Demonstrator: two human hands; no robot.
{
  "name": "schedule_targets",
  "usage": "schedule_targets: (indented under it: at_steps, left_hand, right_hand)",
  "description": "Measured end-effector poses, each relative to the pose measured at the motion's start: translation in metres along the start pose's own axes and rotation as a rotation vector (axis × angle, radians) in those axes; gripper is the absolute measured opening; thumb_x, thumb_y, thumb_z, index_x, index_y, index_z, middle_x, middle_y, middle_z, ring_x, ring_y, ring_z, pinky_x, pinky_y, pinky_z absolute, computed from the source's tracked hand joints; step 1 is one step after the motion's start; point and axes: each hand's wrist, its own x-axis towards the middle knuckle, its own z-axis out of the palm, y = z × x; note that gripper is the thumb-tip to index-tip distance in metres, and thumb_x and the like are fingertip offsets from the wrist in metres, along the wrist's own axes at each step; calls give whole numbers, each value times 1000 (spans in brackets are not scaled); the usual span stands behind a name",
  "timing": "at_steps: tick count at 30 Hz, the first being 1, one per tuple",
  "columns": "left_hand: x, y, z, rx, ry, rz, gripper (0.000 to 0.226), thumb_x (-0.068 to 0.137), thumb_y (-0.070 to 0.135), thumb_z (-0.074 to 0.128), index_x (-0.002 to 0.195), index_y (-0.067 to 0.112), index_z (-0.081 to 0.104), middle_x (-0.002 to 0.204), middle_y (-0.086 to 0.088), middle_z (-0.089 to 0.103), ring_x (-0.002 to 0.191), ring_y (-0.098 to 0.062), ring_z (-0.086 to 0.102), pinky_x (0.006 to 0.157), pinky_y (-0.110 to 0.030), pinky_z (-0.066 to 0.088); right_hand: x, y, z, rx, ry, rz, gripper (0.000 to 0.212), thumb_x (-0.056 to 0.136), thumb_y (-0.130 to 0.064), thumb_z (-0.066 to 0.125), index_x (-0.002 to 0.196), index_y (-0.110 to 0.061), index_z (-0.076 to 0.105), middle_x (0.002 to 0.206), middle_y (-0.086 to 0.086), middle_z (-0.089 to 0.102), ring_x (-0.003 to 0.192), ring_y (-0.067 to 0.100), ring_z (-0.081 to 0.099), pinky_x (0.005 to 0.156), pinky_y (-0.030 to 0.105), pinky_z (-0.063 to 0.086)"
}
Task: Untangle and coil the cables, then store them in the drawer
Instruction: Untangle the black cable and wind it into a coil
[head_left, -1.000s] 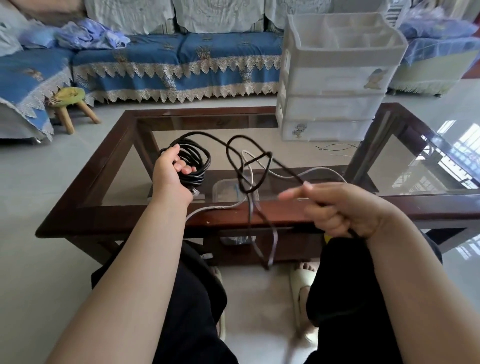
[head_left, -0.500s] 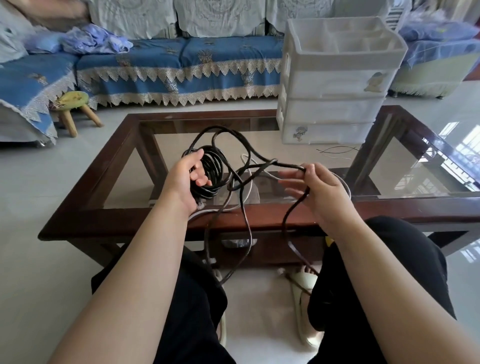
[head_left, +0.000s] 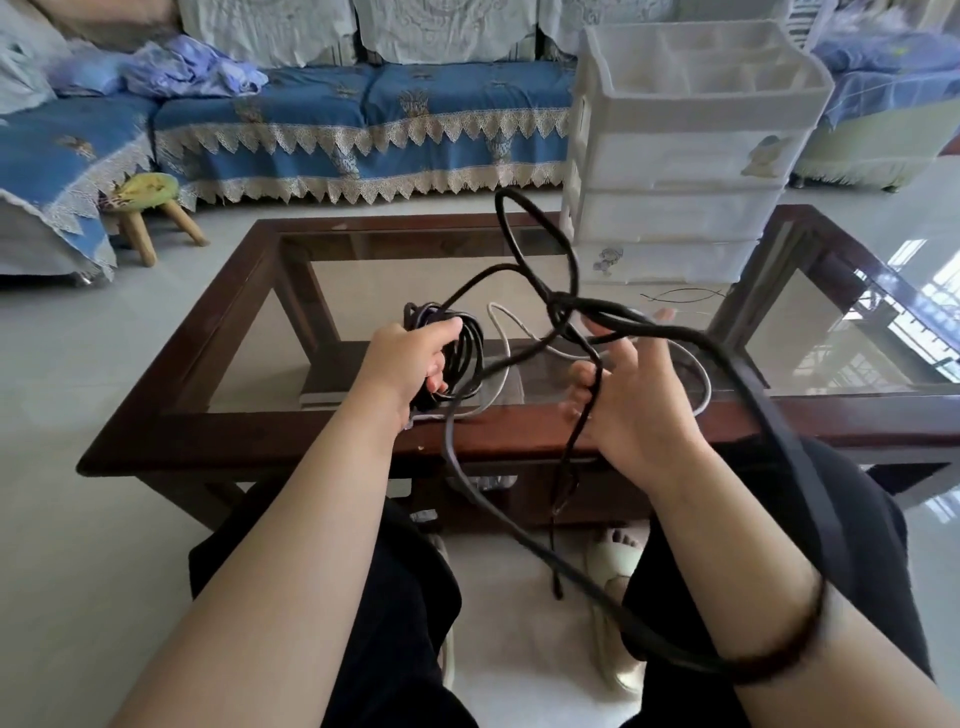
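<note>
Over the near edge of the worktop (head_left: 249, 431) I hold both hands up with the black cable (head_left: 540, 270) strung between them, and I judge the job is about a third done at most. My left hand (head_left: 410, 364) grips a bundle of finished turns, the coil (head_left: 457, 358), with the thumb over the top and the fingers curled around the strands. That part counts as coiled. What is left is plenty: a knot (head_left: 558, 304) sits in the free length just above my right hand (head_left: 628, 400), a tall loop rises from it toward the drawers (head_left: 685, 171), and another long run sweeps out to the right and lies across my right forearm. A white cable (head_left: 498, 322) rests on the glass behind my hands, not yet coiled, and the drawers on the far right of the worktop are all closed, so nothing is stored.

My right hand is palm-up with the fingers (head_left: 660, 314) spread and mostly straight; the black strand from the knot crosses over them and touches the palm. A second strand drops between the lower fingers toward the floor; they may be pinching it lightly, but the view is too blurred there to be sure. The knot itself is just beside the fingertips, not held by them.
</note>
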Motion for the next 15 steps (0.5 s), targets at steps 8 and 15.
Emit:
schedule_targets:
  at_steps: [8,15]
  left_hand:
    - [10,-11,5,265,46,30,33,89,30,64,61,19,52,37,9,39,36,-12,39,55,-29,40]
    - [20,-10,0,284,26,-12,33,85,29,68,72,1,57,47,-3,48,45,-23,47,55,-30,41]
  right_hand:
    - [-1,-12,11,-543,-6,-30,85,56,-90,50,104,-23,70,55,-10,35,53,10,34,69,32,34]
    - [-18,-17,11,-779,-325,-120,9,89,-22,63,92,-22,71,73,-13,58,66,3,45,64,18,36]
